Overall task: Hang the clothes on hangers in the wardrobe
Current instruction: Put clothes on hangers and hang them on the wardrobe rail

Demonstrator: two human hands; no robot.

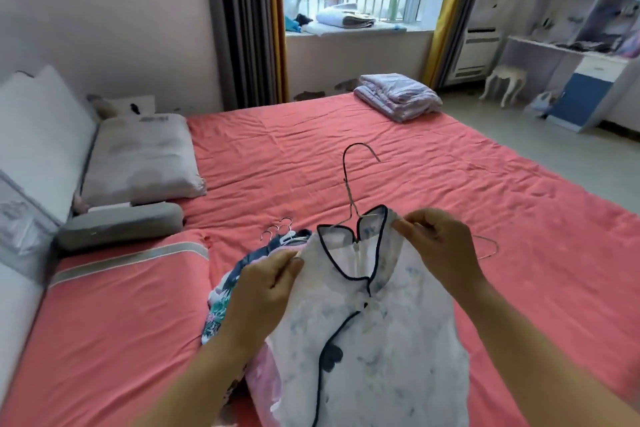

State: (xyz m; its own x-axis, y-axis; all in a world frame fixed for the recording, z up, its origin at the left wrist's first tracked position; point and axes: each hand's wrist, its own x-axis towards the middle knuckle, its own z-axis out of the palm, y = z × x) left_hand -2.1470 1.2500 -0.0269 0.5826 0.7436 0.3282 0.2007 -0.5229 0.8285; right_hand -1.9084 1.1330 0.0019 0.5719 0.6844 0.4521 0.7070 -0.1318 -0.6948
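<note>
Dress: white, sleeveless, navy-piped collar, threaded on wire hanger. Left hand and right hand each pinch one shoulder above the bed.

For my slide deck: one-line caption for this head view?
Both hands, left and right, pinch a white dress onto a wire hanger over the bed.

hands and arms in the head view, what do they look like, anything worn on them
Two bare forearms come up from the bottom edge, with no sleeves in view. The left hand and right hand wear no gloves, and no watch, bracelet or ring shows. The nails on the fingers look short and unpainted.
</note>
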